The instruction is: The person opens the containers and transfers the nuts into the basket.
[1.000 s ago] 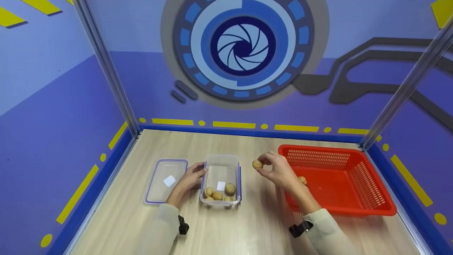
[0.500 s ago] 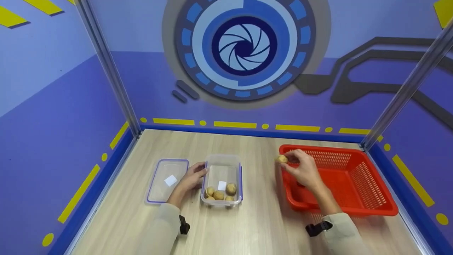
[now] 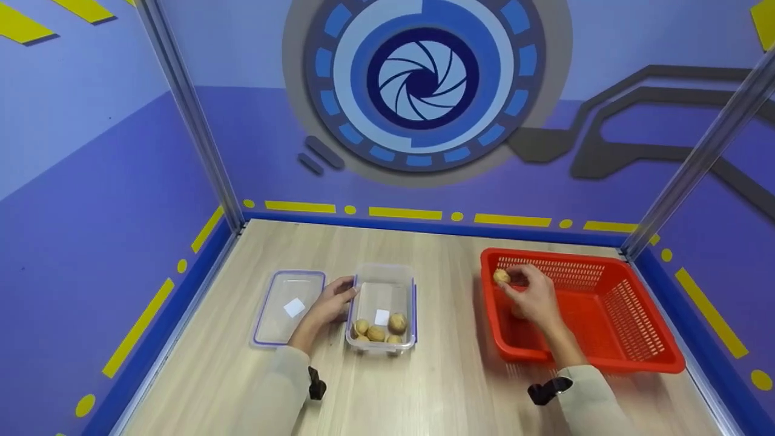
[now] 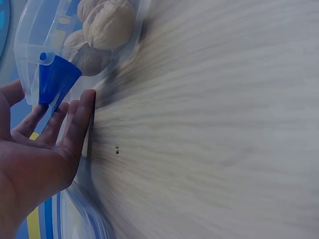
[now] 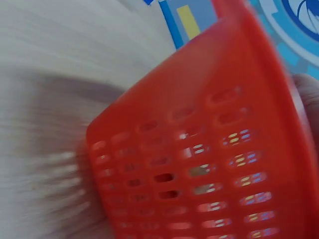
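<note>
Pinched between the thumb and fingers of my right hand is a walnut, above the left part of the red plastic basket. Behind that hand, something brownish in the basket is mostly hidden. My left hand touches the left side of a clear food container with a purple-blue edge. Its fingers are fairly straight by the blue latch in the left wrist view. Several walnuts lie at the container's near end. The right wrist view shows the basket's slotted wall, with little of the hand.
A clear lid with a purple-blue rim and a white square label lies flat left of the left hand. Pale wood table separates container and basket. Blue-purple walls with metal corner posts enclose the back and sides.
Holding the walnut, my right hand has moved right, from the table between container and basket to above the basket. My left hand stays at the container. The view has shifted slightly.
</note>
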The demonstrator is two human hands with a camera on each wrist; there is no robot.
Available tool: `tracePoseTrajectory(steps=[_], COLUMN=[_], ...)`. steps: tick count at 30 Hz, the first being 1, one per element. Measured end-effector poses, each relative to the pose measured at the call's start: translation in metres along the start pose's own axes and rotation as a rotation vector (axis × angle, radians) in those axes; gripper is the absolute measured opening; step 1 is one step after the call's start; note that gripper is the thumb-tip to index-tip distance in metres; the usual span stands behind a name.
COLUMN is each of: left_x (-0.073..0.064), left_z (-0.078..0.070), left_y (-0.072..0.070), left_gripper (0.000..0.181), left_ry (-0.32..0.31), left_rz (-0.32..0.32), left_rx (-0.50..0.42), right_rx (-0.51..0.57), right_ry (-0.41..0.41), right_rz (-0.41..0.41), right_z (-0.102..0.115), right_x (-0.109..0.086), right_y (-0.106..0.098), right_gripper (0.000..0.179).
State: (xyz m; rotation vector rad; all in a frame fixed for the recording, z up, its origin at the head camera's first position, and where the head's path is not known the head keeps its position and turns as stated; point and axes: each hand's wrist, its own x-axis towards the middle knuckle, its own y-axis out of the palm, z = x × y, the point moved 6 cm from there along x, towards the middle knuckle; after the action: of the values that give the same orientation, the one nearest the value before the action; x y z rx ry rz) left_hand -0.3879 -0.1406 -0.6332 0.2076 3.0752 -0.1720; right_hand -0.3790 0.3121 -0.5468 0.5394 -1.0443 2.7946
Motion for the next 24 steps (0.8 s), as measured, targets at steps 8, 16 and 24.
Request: tracePoseTrajectory(steps=[8,16,24], left_x=[0.001,0.002,0.001], left_z=[0.000,0.000,-0.001], left_y=[0.001,0.001,0.002], left_gripper=[0.044,0.044,0.043], left_ry=[0.004,0.031,0.048], left_rz=[-0.006,-0.002,0.005], left_rx=[0.016,0.014,-0.034], right_rx=[-0.008,-0.003,-0.009], right_ry=[0.094,0.133,0.123], right_rz=[0.026,0.049,0.053], right_z=[-0.015,-0.022,-0.025], right_x=[-0.001,-0.001,0.001], right_y=[0.004,0.006,0.007], right_gripper=[0.033,0.035,0.035])
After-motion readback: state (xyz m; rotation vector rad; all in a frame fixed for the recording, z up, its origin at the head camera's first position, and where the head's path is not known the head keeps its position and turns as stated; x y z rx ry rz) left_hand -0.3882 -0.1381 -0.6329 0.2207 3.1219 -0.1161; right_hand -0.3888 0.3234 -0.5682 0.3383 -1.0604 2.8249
